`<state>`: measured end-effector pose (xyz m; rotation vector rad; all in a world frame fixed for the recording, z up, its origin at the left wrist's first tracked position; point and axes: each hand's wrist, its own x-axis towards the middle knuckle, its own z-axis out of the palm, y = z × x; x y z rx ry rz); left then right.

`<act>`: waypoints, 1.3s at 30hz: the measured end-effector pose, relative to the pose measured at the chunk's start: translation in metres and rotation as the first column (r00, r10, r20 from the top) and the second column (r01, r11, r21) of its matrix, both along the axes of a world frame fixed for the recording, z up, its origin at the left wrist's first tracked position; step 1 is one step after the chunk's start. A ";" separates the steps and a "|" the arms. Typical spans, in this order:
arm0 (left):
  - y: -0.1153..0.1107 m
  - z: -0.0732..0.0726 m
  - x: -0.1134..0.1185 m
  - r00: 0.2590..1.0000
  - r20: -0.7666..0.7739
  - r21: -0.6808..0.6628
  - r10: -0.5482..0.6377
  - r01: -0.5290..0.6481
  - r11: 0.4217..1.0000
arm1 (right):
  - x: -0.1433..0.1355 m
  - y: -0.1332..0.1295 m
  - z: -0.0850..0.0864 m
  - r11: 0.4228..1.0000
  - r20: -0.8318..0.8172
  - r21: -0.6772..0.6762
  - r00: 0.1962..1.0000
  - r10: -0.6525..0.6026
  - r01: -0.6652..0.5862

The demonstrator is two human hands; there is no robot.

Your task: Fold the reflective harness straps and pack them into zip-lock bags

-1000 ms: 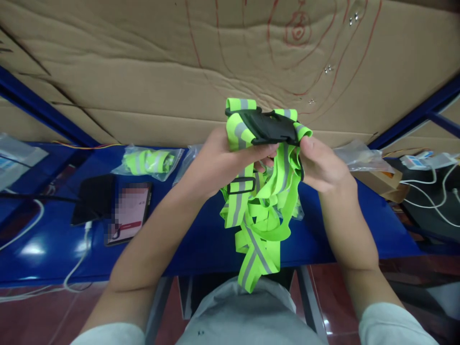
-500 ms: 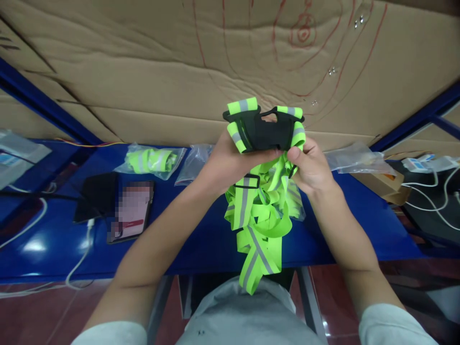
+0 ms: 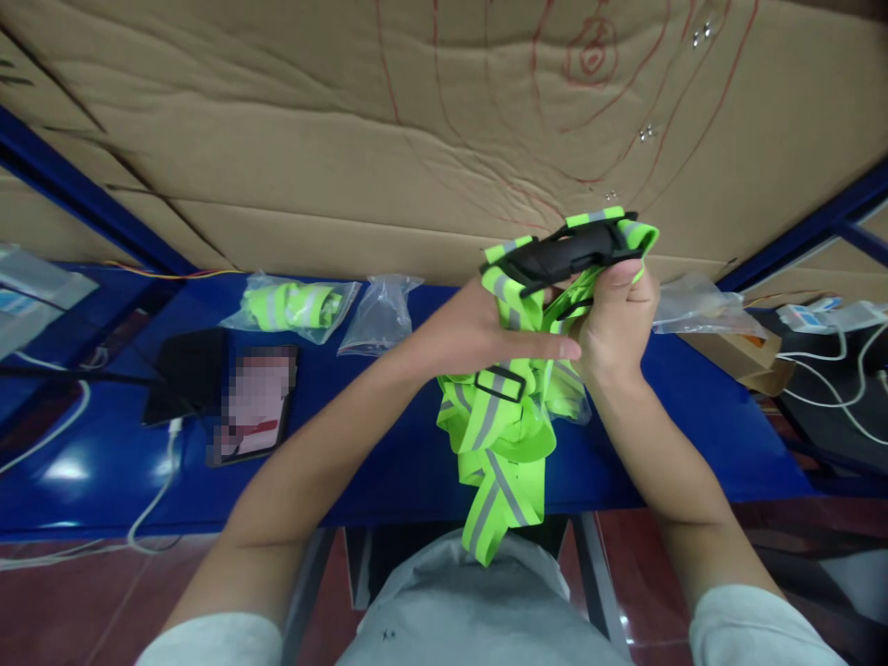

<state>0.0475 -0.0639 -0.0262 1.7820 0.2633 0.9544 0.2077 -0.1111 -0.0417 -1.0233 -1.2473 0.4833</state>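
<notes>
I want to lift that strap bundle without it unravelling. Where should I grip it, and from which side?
Probably at the black buckle, from the right, as the right hand holds it. It is the one rigid part, sits on top, and the straps hang from it. The left hand steadies the webbing just below.

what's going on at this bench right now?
A person holds a bundle of neon yellow reflective straps up over a blue table with both hands. The right hand has its grip on the straps just under the black plastic buckle; the left hand reaches across the bundle, fingers extended. Loose strap ends hang toward the lap. On the table sit a bagged strap set, an empty-looking clear bag and a phone.
</notes>
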 end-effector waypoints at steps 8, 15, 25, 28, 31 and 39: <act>0.002 0.002 -0.002 0.983 0.055 0.024 0.175 -0.177 0.984 | 0.013 0.006 0.009 0.990 0.331 0.111 0.942 0.050 -0.091; 0.007 -0.008 -0.007 0.965 0.031 0.128 0.260 -0.262 0.957 | 0.037 0.003 0.020 0.930 0.488 -0.049 0.804 0.341 -0.364; 0.006 0.002 -0.013 0.993 -0.008 0.122 0.118 -0.117 0.986 | 0.033 -0.030 0.049 0.971 0.777 0.193 0.627 -0.063 -0.142; 0.005 0.005 -0.015 0.995 -0.024 0.151 0.095 -0.091 0.984 | 0.031 -0.035 0.051 0.955 0.787 0.263 0.603 -0.131 -0.135; 0.005 0.004 -0.016 0.993 -0.038 0.079 0.108 -0.105 0.991 | 0.029 -0.035 0.049 0.950 0.801 0.260 0.588 -0.113 -0.172; -0.004 -0.007 0.004 0.996 0.089 -0.125 0.000 0.011 0.992 | 0.024 -0.020 0.031 0.956 0.669 0.288 0.727 -0.156 -0.059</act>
